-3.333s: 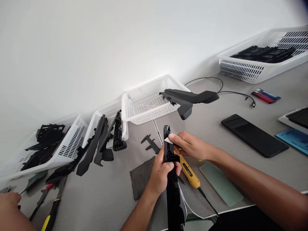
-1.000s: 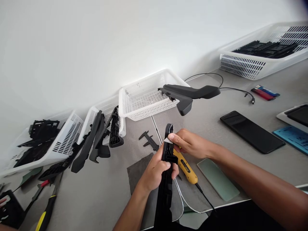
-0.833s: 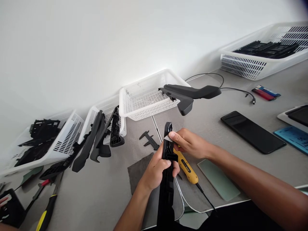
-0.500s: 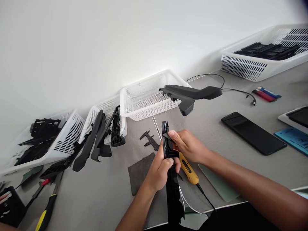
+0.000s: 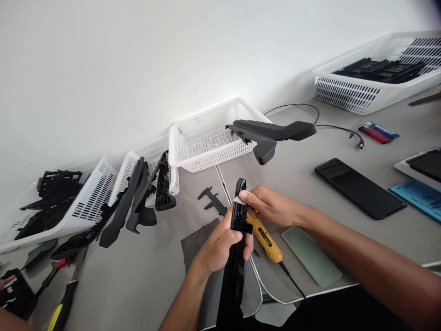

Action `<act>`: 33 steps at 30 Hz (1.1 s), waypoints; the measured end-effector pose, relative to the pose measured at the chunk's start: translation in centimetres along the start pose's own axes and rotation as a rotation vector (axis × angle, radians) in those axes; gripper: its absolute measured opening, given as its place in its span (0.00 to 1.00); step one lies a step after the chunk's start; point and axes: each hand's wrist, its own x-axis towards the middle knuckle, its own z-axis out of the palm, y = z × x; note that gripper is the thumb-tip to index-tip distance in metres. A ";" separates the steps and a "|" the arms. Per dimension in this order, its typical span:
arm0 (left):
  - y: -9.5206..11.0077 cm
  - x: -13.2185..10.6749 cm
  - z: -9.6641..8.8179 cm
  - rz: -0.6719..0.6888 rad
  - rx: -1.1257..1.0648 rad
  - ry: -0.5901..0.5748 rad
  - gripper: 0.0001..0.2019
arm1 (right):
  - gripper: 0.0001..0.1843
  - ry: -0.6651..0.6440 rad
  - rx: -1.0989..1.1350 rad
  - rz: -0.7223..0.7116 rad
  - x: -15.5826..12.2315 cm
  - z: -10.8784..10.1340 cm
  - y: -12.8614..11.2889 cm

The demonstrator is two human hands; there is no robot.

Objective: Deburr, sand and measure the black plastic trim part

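Observation:
My left hand (image 5: 222, 243) grips a long black plastic trim part (image 5: 236, 257) around its middle and holds it upright over the grey table. My right hand (image 5: 270, 207) pinches a small pale scrap (image 5: 239, 199), pressed against the upper edge of that part. Under my right hand lies a yellow-handled tool (image 5: 265, 238) with a black cord. A dark grey cloth (image 5: 198, 241) lies beneath my left hand.
An empty white basket (image 5: 206, 138) with a black trim piece (image 5: 272, 135) resting on its rim stands behind. More baskets of black parts (image 5: 62, 202) sit left, another (image 5: 375, 76) far right. A black caliper (image 5: 210, 200), phone (image 5: 360, 188), green pad (image 5: 312, 255) and another person's hand (image 5: 7, 280) at the far left.
The black part tilted back and forth in my left hand while my right hand slid the scrap a little along its upper edge. The view shifted slightly.

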 end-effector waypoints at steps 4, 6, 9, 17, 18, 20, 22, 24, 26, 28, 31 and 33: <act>0.1 0.0 -0.3 -0.014 -0.017 -0.026 0.19 | 0.45 -0.028 0.032 -0.018 0.0 -0.1 0.2; 0.3 0.0 -0.4 -0.021 -0.017 -0.030 0.21 | 0.44 -0.045 0.048 -0.020 -0.1 -0.2 0.2; 0.5 0.0 -0.5 -0.018 -0.025 -0.055 0.24 | 0.44 -0.086 0.080 -0.008 -0.1 -0.4 0.1; 0.2 0.0 -0.4 0.004 -0.029 -0.031 0.23 | 0.45 -0.061 0.128 -0.003 0.0 -0.1 0.1; 0.1 0.1 -0.2 0.007 -0.018 -0.010 0.23 | 0.45 -0.048 0.142 -0.002 0.0 0.1 0.2; 0.0 0.1 0.2 0.017 0.010 0.032 0.24 | 0.46 -0.022 0.177 0.004 0.1 0.4 0.1; -0.2 0.2 0.5 0.044 0.037 0.062 0.24 | 0.45 0.005 0.220 0.015 0.1 0.6 0.1; -0.3 0.3 0.7 0.079 0.059 0.084 0.20 | 0.45 0.040 0.250 0.025 0.1 0.9 0.0; -0.4 0.4 0.9 0.097 0.086 0.114 0.17 | 0.46 0.088 0.236 0.024 0.2 1.2 -0.1; -0.5 0.4 0.9 0.094 0.117 0.140 0.15 | 0.46 0.156 0.172 0.009 0.2 1.5 -0.2; -0.6 0.4 1.0 0.085 0.150 0.159 0.13 | 0.47 0.245 0.044 0.003 0.3 1.9 -0.2; -0.6 0.4 1.1 0.085 0.166 0.166 0.14 | 0.47 0.281 -0.033 0.018 0.3 2.1 -0.1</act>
